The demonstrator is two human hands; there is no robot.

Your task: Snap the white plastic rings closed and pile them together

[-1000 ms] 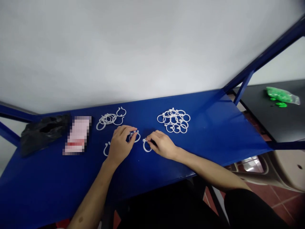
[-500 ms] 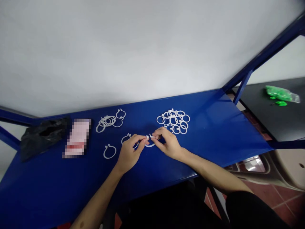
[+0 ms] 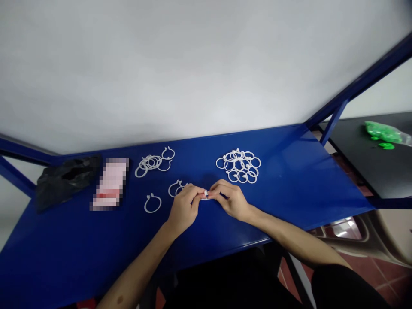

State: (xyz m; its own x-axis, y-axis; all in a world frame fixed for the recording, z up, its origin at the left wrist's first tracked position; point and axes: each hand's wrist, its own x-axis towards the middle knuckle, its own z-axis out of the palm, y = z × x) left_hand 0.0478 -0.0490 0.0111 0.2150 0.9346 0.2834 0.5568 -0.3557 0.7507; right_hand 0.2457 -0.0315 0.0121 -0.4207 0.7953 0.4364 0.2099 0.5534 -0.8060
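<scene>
My left hand point(image 3: 184, 207) and my right hand point(image 3: 232, 199) meet over the table, both closed in a pinch on the ends of one white plastic curtain ring point(image 3: 206, 194). Fingers hide most of that ring; only a bit of white shows between the fingertips. Just beyond my left hand, partly covered by it, lie rings with parted ends point(image 3: 174, 189). One more open ring point(image 3: 152, 204) rests alone to the left. Behind it is a heap of rings point(image 3: 151, 163), some with visible gaps. At the back right, a pile of rings point(image 3: 240, 165) looks closed.
The blue table point(image 3: 128, 244) runs along a pale wall. A crumpled black plastic bag point(image 3: 67, 182) and a blurred-out pink-white item point(image 3: 111, 184) lie on its left. At the right, a bag of green pieces point(image 3: 384, 132) sits on a dark table, near a beige chair point(image 3: 386, 236).
Both hands have come closer together, and the held ring's ends, apart before, now meet between the fingertips. The whole view has shifted slightly.
</scene>
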